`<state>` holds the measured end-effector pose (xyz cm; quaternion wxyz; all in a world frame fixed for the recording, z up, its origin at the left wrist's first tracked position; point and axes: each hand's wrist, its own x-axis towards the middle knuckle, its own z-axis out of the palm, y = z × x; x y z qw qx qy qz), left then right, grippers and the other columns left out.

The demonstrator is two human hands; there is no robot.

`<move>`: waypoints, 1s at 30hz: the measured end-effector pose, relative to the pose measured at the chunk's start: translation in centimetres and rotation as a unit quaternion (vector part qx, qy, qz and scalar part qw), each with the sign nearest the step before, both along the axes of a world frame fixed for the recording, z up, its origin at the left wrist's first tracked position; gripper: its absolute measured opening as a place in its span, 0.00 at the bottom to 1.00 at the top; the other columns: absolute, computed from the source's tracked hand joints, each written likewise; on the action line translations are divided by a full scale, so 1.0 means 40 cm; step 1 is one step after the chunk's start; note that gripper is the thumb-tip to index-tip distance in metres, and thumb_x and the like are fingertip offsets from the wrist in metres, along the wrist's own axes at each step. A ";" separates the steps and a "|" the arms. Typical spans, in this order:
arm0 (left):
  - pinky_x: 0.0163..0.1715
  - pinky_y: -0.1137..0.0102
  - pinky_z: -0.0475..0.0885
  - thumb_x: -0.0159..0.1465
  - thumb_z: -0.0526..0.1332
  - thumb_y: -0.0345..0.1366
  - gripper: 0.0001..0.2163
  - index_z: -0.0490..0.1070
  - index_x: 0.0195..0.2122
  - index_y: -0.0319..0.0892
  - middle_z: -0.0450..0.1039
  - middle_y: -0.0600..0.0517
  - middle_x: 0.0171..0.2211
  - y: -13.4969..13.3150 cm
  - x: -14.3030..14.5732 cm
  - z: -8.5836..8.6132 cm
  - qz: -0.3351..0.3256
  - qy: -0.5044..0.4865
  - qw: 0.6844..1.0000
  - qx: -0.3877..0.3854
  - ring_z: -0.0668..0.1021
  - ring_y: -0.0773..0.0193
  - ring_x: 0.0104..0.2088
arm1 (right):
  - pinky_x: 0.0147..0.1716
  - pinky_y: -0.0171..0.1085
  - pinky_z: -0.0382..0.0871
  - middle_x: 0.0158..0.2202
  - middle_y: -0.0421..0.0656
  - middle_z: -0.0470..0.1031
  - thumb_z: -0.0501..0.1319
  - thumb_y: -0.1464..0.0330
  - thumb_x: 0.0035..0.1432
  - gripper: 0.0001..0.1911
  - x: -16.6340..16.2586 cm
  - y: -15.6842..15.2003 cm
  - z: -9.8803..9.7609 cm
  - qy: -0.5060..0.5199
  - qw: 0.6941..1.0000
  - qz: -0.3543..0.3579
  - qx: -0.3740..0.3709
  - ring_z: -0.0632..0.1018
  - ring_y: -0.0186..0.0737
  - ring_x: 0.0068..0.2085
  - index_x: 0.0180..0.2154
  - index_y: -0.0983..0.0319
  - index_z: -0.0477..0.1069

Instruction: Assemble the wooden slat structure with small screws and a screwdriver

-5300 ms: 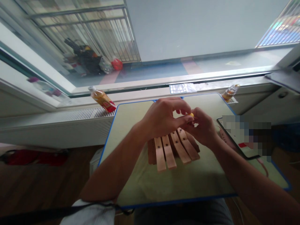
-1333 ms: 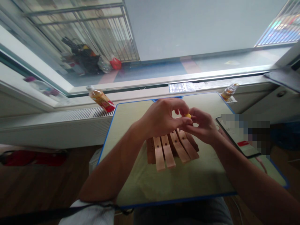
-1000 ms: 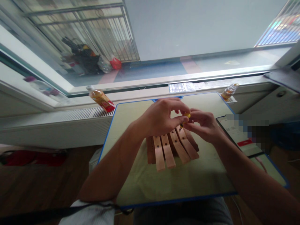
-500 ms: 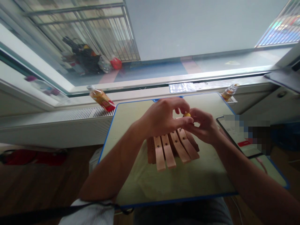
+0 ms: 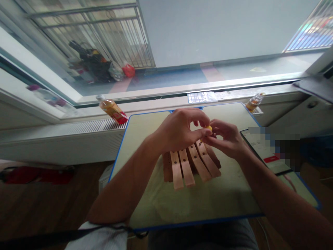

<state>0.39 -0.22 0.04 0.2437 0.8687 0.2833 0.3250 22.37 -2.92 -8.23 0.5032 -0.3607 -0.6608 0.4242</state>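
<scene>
A small yellow round-ended piece [image 5: 208,128] sits between the thumb and forefinger of my left hand [image 5: 182,128], which is closed on it. From the right, my right hand [image 5: 226,139] has its fingertips and thumb curled in against the same piece; its exact hold is partly hidden. A bit of yellow also shows below the left thumb, close to a screw. Just under both hands is a dark wooden block [image 5: 168,172] with several pale wooden strips [image 5: 199,165] fanned out on it. The strips have dark holes or screw heads, and my left hand covers their far ends.
The block rests on a pale folding table [image 5: 148,121] with a blue rim. At its right side lies a dark-edged tablet or tray [image 5: 256,146], partly blurred out. A juice bottle [image 5: 113,109] stands at the back left, a smaller bottle [image 5: 255,102] at the back right.
The yellow piece shows more between my fingers and sits slightly lower right. My right fingers have shifted a little around it. The wooden block and strips stay put.
</scene>
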 end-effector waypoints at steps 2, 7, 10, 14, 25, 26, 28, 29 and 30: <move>0.46 0.64 0.77 0.69 0.69 0.32 0.02 0.83 0.41 0.42 0.84 0.49 0.40 0.000 -0.003 0.003 -0.002 0.002 1.000 0.000 0.82 0.61 0.41 | 0.29 0.37 0.73 0.39 0.43 0.80 0.80 0.54 0.59 0.18 0.001 0.000 0.008 0.000 1.000 -0.005 0.006 0.77 0.37 0.33 0.39 0.59 0.81; 0.48 0.64 0.78 0.70 0.67 0.30 0.08 0.85 0.46 0.43 0.85 0.47 0.44 0.000 -0.007 0.010 -0.016 0.003 1.000 -0.008 0.83 0.60 0.44 | 0.27 0.38 0.70 0.39 0.45 0.80 0.76 0.55 0.63 0.14 0.000 -0.004 0.024 -0.029 0.999 -0.007 0.042 0.76 0.37 0.32 0.38 0.59 0.85; 0.47 0.65 0.78 0.70 0.66 0.29 0.09 0.86 0.48 0.43 0.85 0.47 0.45 0.000 -0.008 0.011 -0.025 0.004 1.000 -0.015 0.84 0.61 0.44 | 0.27 0.38 0.69 0.37 0.44 0.79 0.75 0.57 0.64 0.12 -0.001 -0.006 0.028 -0.041 0.998 -0.006 0.056 0.75 0.37 0.31 0.36 0.59 0.84; 0.48 0.65 0.79 0.71 0.66 0.30 0.11 0.86 0.51 0.44 0.84 0.47 0.45 0.000 -0.011 0.012 -0.033 0.016 0.999 -0.019 0.84 0.61 0.44 | 0.29 0.39 0.68 0.34 0.41 0.76 0.76 0.58 0.64 0.12 0.000 -0.005 0.022 -0.046 0.997 -0.005 0.065 0.73 0.36 0.31 0.38 0.59 0.81; 0.44 0.65 0.77 0.66 0.74 0.38 0.07 0.83 0.42 0.42 0.83 0.50 0.40 -0.003 0.005 0.003 0.003 0.026 1.000 -0.010 0.82 0.62 0.41 | 0.29 0.37 0.69 0.32 0.40 0.75 0.75 0.57 0.65 0.16 -0.007 -0.004 -0.009 -0.050 0.996 -0.024 0.076 0.73 0.38 0.33 0.36 0.57 0.72; 0.44 0.65 0.76 0.66 0.74 0.38 0.07 0.82 0.41 0.42 0.83 0.51 0.40 -0.003 0.006 0.002 0.007 0.020 1.000 -0.008 0.81 0.63 0.40 | 0.29 0.37 0.69 0.32 0.39 0.75 0.75 0.58 0.65 0.16 -0.007 -0.003 -0.010 -0.054 0.995 -0.027 0.080 0.73 0.37 0.33 0.36 0.57 0.72; 0.43 0.66 0.76 0.66 0.74 0.36 0.05 0.82 0.39 0.42 0.82 0.51 0.38 -0.003 0.008 -0.001 0.011 0.013 1.000 -0.006 0.81 0.63 0.40 | 0.29 0.36 0.68 0.32 0.38 0.74 0.76 0.60 0.65 0.16 -0.007 -0.002 -0.013 -0.057 0.994 -0.031 0.086 0.72 0.36 0.32 0.35 0.58 0.71; 0.43 0.66 0.75 0.66 0.74 0.36 0.05 0.82 0.39 0.42 0.82 0.52 0.38 -0.003 0.008 -0.002 0.011 0.012 1.000 -0.005 0.81 0.63 0.39 | 0.29 0.36 0.68 0.32 0.38 0.74 0.76 0.61 0.64 0.16 -0.008 -0.001 -0.014 -0.055 0.994 -0.030 0.086 0.72 0.35 0.32 0.35 0.58 0.71; 0.43 0.66 0.75 0.67 0.73 0.36 0.04 0.82 0.39 0.42 0.82 0.52 0.38 -0.004 0.008 -0.002 0.012 0.012 1.000 -0.005 0.81 0.64 0.39 | 0.29 0.35 0.68 0.32 0.38 0.74 0.76 0.61 0.63 0.16 -0.008 -0.001 -0.016 -0.050 0.995 -0.029 0.084 0.72 0.35 0.32 0.36 0.58 0.71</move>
